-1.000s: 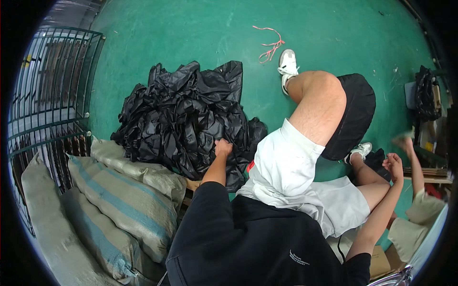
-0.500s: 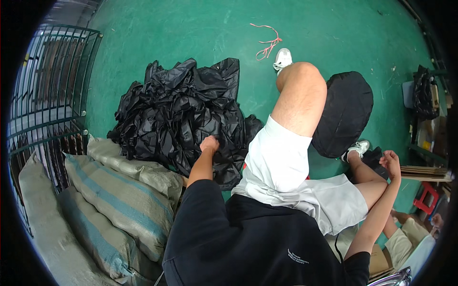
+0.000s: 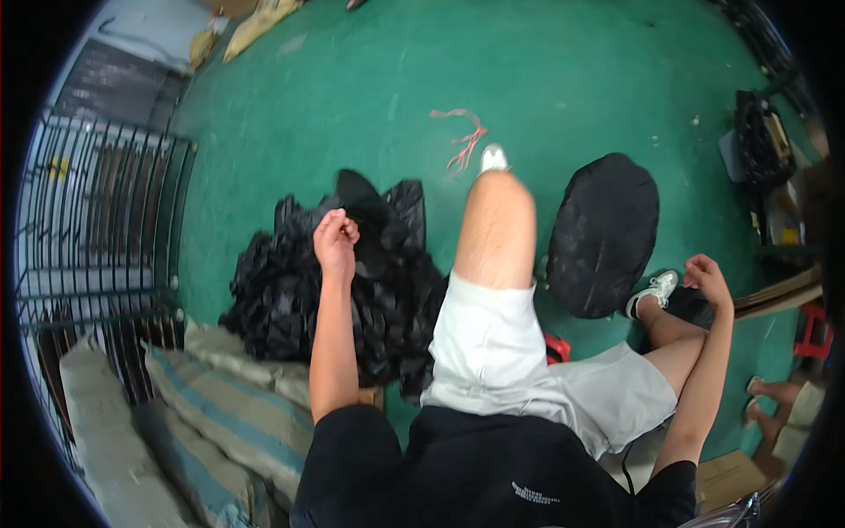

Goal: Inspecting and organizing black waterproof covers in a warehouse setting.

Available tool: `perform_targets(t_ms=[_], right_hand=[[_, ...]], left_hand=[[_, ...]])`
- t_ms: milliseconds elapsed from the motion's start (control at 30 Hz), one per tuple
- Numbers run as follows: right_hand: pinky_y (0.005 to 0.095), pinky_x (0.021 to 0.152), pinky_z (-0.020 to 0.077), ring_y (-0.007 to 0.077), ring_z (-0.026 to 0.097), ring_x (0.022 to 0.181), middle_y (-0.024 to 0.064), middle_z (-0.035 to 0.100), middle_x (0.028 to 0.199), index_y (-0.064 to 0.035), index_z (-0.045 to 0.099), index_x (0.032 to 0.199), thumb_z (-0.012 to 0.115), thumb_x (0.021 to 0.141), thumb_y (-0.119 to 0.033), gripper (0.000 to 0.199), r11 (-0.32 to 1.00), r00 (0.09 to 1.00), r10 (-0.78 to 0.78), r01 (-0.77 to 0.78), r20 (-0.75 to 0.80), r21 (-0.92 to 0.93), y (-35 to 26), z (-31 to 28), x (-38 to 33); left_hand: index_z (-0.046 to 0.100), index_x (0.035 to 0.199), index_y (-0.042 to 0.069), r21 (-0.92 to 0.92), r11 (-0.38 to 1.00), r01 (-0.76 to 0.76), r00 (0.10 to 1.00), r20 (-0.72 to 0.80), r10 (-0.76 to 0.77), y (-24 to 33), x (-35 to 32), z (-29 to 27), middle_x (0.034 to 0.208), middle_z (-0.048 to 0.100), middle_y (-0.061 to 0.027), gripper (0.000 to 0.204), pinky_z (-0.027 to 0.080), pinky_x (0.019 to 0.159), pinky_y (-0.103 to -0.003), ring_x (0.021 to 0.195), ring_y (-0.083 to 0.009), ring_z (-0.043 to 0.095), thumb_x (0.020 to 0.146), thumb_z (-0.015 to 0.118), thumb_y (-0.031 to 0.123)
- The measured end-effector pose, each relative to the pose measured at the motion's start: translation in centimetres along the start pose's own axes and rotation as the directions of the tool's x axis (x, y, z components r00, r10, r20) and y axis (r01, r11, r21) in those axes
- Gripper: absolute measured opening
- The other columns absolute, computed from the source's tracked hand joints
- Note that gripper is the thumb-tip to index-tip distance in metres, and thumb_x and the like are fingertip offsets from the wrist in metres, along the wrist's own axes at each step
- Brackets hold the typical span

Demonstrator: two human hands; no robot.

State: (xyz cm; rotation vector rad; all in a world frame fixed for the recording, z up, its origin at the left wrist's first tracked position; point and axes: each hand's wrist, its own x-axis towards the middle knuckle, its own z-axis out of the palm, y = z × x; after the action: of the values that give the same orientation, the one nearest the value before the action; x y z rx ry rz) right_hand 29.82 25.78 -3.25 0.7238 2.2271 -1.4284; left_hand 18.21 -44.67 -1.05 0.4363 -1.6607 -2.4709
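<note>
My left hand is raised over a heap of crumpled black sheeting, thin and slightly shiny. Its fingers are curled shut on a black sheet piece that rises from the heap's far side. Over my right shin, my right hand hangs loosely bent with its fingers apart and nothing visible in it. Below that hand lies a dark crumpled bundle, partly hidden. Between my feet rests a large oval black fabric bundle on the floor.
Stuffed woven sacks lie at the left, beside a dark metal rack. Pink string lies on the green floor ahead. Flattened cardboard, a red stool and another person's legs are at the right.
My left hand has lifted away from the heap and forward, bringing up a black piece. My right hand stays near the shin. The view has tilted forward.
</note>
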Motion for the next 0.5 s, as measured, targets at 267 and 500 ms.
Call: perform_targets(t_ms=[267,500], right_hand=[[0.0260,0.064,0.0483,0.0117,0.058,0.068,0.0039,0.061,0.074,0.0025,0.060,0.093,0.059,0.088,-0.001,0.006,0.799,0.802,-0.522,0.579,-0.291,0.161,-10.6,3.8,-3.5],[0.0329,0.067,0.0420,0.0198,0.055,0.078,0.0037,0.058,0.082,-0.0058,0.057,0.094,0.065,0.079,-0.022,0.024,-0.041,-0.498,-0.677,0.761,-0.542,-0.647,-17.6,2.3,-20.3]], left_hand=[[0.058,0.076,0.007,-0.121,0.979,-0.166,0.838,0.505,0.205,3.5,1.8,26.1,0.061,0.053,0.0010,0.012,0.039,0.053,-0.024,0.053,-0.0086,0.050,0.085,0.064,0.010],[0.045,0.066,0.010,-0.065,0.984,-0.167,0.810,0.560,0.175,-6.9,4.3,41.4,0.056,0.045,0.0009,0.024,0.033,0.047,-0.024,0.049,-0.0092,0.043,0.087,0.056,0.009]])
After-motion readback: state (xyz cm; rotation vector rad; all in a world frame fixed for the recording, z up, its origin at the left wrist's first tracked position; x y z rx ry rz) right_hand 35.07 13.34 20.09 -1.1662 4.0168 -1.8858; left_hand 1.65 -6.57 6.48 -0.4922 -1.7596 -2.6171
